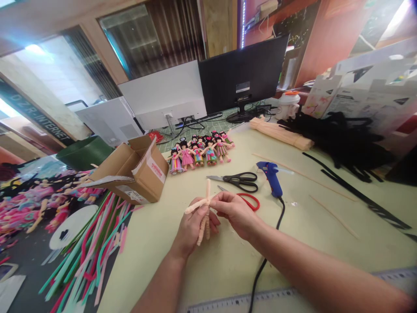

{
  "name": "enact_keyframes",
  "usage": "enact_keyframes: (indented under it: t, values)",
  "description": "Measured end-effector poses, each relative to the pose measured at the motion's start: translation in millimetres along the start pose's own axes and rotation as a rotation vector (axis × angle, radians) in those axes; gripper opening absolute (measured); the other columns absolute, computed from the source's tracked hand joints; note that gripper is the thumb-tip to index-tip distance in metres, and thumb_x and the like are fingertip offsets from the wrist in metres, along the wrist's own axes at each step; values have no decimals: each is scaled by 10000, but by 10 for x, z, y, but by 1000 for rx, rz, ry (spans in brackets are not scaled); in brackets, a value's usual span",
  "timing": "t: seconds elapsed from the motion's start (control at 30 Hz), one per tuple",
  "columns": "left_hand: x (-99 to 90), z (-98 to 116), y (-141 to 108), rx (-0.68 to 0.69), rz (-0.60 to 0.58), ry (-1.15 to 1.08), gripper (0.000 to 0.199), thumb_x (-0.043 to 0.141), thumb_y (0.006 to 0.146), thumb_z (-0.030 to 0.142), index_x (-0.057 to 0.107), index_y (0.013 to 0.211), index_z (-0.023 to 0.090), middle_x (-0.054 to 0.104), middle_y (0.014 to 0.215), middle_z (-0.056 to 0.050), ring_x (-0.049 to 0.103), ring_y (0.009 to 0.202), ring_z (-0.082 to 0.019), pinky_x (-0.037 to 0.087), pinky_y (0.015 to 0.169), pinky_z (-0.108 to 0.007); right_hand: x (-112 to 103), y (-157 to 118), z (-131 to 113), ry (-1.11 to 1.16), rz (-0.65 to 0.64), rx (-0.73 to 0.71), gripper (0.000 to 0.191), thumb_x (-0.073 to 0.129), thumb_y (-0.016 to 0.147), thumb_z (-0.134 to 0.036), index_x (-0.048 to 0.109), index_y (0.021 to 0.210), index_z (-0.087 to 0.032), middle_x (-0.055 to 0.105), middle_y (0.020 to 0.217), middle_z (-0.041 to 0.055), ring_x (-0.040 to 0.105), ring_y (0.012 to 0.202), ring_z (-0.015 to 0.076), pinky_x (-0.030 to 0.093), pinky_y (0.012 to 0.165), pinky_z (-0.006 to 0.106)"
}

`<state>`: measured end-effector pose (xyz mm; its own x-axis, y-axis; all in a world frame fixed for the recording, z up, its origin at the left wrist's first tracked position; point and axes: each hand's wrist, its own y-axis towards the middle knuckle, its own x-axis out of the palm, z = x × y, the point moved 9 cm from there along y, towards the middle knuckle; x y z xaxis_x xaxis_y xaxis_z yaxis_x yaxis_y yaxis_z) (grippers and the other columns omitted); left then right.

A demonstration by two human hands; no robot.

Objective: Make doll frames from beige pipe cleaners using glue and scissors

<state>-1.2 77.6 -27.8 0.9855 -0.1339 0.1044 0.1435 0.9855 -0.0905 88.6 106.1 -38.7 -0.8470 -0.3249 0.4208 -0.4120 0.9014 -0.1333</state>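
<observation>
The pale figure (203,222) is of fuzzy, matt pile that looks ribbed along its legs, a soft nap shared by the bundle of pale stems (280,134) and the dull heap of black stems (342,139). The glue gun (274,179) is smooth blue plastic, while the black scissors (230,178) pair grey metal blades with smooth plastic handles. The table (309,261) looks smooth and matt, the box (143,178) is dull brown cardboard with a paper label (155,168), and the black monitor (228,71) is plastic-backed.

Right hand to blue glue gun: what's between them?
Head view: red-handled scissors, partly behind the right hand, lie between it and the blue glue gun. Black-handled scissors lie farther out.
</observation>
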Motion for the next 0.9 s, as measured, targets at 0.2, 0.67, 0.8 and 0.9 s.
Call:
enact_keyframes:
  t: [0.2,0.67,0.8,0.9]
  values:
    - [36,35,-17,13,-48,-3,263,456,900,372,564,982,147,643,720,-49,593,577,-143,477,561,-258,65,-17,47,107,-113,44,271,748,676,-374,562,675,-178,555,517,-28,516,475,126,362,543,285]
    - [-225,-92,37,20,197,10,302,708,732,347,606,942,155,641,791,-37,600,714,-151,483,682,-268,-53,27,89,104,29,23,225,751,667,-270,553,673,-164,594,653,-12,506,596,106,380,633,272]
    - [-233,-140,34,1,216,-2,302,713,722,364,631,908,140,650,777,-43,598,722,-150,471,671,-251,-82,17,53,33,72,-17,206,736,663,-263,556,659,-163,602,658,-7,502,615,113,371,629,266]
    - [-257,-165,35,-2,247,-31,294,720,716,362,645,888,137,655,763,-42,599,721,-145,468,669,-240,-103,2,15,-55,121,-45,183,728,657,-249,567,649,-162,598,647,-11,490,623,116,358,618,259]
